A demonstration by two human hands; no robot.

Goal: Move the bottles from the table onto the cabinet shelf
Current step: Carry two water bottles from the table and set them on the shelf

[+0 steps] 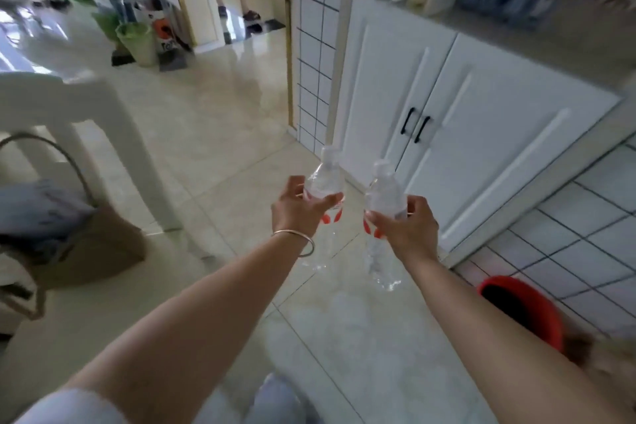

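Two clear bottles held out over the tiled floor, caps up and leaning away toward the white cabinet point(447, 120). Left hand point(297, 213) wrapped round the left bottle point(325, 182) (bangle on that wrist); right hand point(406, 229) clamped round the right bottle point(382, 196), near but apart.

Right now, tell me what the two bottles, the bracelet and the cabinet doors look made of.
Left bottle and right bottle: clear thin plastic, since the floor shows through them. Bracelet: probably metal, a thin band with a gold-toned gleam. Cabinet doors: white painted or laminated board, smooth matte panels; the core cannot be told.
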